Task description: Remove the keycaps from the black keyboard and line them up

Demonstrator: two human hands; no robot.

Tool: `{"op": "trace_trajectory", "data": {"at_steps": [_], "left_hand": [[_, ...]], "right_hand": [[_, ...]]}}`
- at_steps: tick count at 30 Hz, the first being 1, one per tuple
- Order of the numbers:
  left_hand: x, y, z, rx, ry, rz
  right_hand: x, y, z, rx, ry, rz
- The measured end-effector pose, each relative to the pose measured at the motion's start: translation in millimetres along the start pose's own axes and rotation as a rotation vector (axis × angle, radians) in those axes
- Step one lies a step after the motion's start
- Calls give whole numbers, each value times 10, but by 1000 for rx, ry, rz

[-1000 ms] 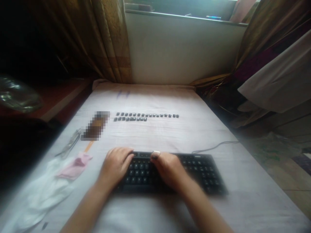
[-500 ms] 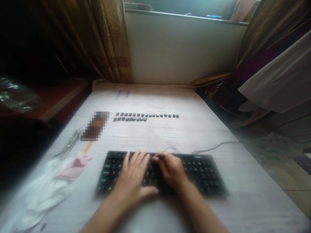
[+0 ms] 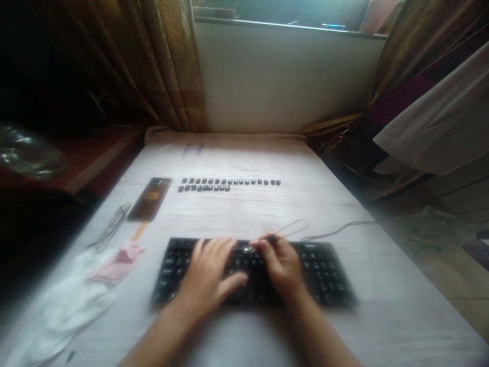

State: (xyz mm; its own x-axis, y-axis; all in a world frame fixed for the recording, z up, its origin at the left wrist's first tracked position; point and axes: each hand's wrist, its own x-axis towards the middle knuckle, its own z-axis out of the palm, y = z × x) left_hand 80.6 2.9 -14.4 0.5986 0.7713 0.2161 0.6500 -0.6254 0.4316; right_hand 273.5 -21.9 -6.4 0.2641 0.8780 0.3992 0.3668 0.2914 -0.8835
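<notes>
A black keyboard lies across the white cloth. My left hand rests on its left part with the fingers spread, holding nothing. Over the keyboard's upper middle, my right hand is closed on a thin wire tool, whose looped end sticks out up and to the right. A small shiny spot shows at the right fingertips, too blurred to make out. Beyond the keyboard, small black keycaps are lined up in a long back row and a shorter front row.
At the left lie a brown phone, glasses, an orange stick, a pink cloth and a crumpled white cloth. A cable runs off to the right. Curtains hang at the back.
My right hand has shifted right and turned, and more of the wire loop now shows. The left thumb has lifted slightly; the other left fingers stay about where they were.
</notes>
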Motion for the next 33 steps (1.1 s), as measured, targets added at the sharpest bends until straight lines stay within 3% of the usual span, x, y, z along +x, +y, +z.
{"op": "trace_trajectory", "data": {"at_steps": [6, 12, 18, 26, 33], "left_hand": [[203, 99, -120, -276, 14, -65], [244, 161, -139, -445, -43, -185], [275, 180, -138, -642, -126, -339], [305, 141, -196, -655, -165, -329], [495, 153, -259, -553, -219, -280]], "right_hand": [[-12, -56, 14, 14, -21, -96], [-16, -84, -20, -28, -40, -200], [-2, -132, -47, -30, -71, -206], [-7, -119, -64, 8, 5, -203], [-8, -91, -60, -40, 120, -212]]}}
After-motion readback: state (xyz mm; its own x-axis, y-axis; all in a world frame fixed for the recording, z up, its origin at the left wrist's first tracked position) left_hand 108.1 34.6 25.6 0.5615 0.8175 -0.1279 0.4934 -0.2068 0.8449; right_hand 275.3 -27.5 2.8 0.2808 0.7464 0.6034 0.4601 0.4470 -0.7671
